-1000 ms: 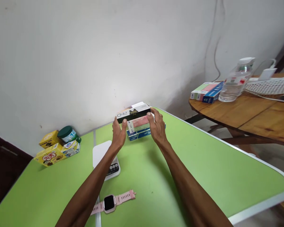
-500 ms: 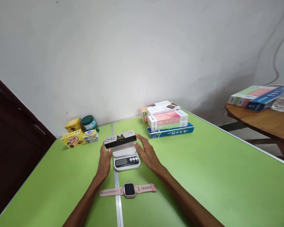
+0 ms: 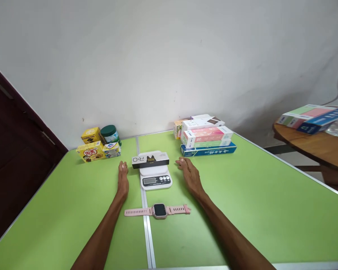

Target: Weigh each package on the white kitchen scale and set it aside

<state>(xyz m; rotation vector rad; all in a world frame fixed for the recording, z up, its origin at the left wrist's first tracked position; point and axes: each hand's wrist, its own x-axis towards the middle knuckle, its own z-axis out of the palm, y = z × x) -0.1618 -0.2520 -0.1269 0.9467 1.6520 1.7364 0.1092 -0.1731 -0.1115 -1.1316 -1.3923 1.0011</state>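
Note:
A black and white box lies across the platform of a small white kitchen scale in the middle of the green table. My left hand rests on the table just left of the scale, fingers stretched out and holding nothing. My right hand lies to the scale's right, fingers open and empty. Neither hand touches the box. A pink smartwatch lies flat on the table in front of the scale, between my forearms.
A stack of flat boxes sits at the back right of the table. Yellow cartons and a green-lidded jar stand at the back left by the wall. A wooden round table with more boxes is at the right. A dark door is left.
Both hands carried the black and white box from the stack to the scale, set it on the platform and drew apart from it. The view shifted left.

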